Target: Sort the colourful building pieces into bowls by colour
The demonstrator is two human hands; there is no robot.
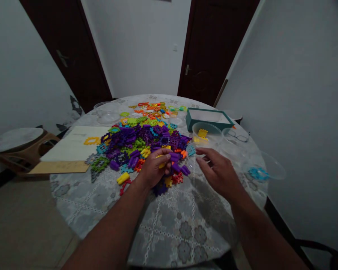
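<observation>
My left hand is closed over the near side of a heap of plastic building pieces, with a yellow plastic piece between its fingers. Purple tube-shaped pieces lie right beside those fingertips. To the right, my right hand hovers above the tablecloth, thumb and forefinger apart, with nothing seen between them. Just left of its fingertips is a clear plastic bowl, with a light blue gear-edged piece at it. A yellow tube-shaped piece lies left of my left forearm.
A green-edged box stands at the back right. Nearer are a clear bowl with yellow pieces, eyeglasses and a clear container with blue pieces. Pale paper and brown cardboard lie at the left.
</observation>
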